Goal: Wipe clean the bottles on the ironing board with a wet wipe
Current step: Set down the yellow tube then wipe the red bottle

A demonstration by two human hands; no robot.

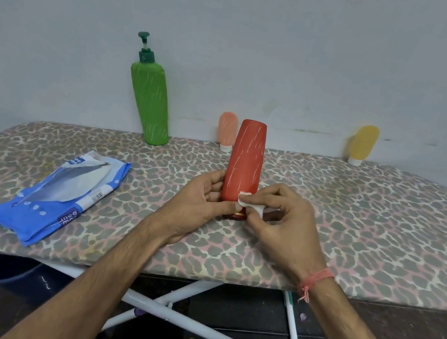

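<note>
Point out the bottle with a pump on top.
The tall green bottle at the back left; the red, peach and yellow ones have no pump.

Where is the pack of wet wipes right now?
In the head view the wipes pack lies flat on the ironing board, left of the left hand and nearer the front edge than the green pump bottle.

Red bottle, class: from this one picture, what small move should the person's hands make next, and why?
Probably slide the wet wipe upward along the red bottle. The right hand pinches the wipe low on the bottle, the left hand steadies its base, and white streaks still mark the body above the wipe.
</note>
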